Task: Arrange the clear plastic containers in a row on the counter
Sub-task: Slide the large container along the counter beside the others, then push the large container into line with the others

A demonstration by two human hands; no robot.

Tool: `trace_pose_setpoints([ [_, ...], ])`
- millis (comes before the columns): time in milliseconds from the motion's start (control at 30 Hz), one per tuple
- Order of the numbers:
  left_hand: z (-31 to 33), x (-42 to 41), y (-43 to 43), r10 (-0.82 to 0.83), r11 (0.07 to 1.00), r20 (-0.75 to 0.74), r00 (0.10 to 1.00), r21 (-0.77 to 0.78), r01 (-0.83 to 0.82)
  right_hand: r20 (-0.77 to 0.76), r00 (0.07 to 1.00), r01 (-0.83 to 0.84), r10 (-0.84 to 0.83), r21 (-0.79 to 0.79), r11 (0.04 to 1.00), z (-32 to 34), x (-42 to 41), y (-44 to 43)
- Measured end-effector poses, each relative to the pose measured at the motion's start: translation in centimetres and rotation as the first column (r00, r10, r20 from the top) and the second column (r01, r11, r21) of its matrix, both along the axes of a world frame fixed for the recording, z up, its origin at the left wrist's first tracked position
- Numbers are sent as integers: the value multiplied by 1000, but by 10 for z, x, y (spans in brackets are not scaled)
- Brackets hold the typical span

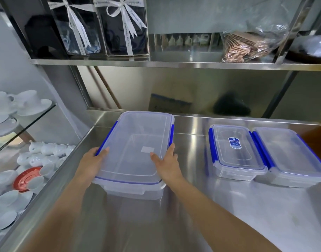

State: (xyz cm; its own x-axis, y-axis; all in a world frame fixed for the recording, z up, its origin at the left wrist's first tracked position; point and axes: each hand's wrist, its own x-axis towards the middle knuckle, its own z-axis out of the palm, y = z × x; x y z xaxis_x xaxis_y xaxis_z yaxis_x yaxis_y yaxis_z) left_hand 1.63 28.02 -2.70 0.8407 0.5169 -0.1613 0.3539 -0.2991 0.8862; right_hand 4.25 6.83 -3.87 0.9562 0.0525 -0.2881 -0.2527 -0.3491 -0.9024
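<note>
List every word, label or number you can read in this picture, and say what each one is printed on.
White ribbons on the clear gift boxes: cursive print, seemingly "Especially For You", blurred.
Blue label on the small clear plastic container's lid: too small to read.
White sticker on the large clear plastic container: looks blank.

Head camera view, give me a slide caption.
Both hands grip a large clear container beside two smaller ones.

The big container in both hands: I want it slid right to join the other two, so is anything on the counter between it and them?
Nothing visible. Between the big container, held by the left hand and right hand, and the labelled container lies only bare counter.
</note>
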Motion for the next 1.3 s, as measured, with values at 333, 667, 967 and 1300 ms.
trace_pose_setpoints([
  [333,75,-13,-136,-193,926,406,893,375,29,358,929,286,-94,-531,798,13,10,-121],
  [667,-4,24,-298,-609,791,-107,786,-13,612,193,968,249,-159,-676,693,-24,5,-226],
  [967,-31,30,-300,-518,825,2,856,-262,500,275,956,260,-98,-651,713,-40,5,-215],
  [1300,-34,39,-341,-545,838,-126,829,-59,542,260,950,304,-176,-628,716,-44,-3,-256],
])
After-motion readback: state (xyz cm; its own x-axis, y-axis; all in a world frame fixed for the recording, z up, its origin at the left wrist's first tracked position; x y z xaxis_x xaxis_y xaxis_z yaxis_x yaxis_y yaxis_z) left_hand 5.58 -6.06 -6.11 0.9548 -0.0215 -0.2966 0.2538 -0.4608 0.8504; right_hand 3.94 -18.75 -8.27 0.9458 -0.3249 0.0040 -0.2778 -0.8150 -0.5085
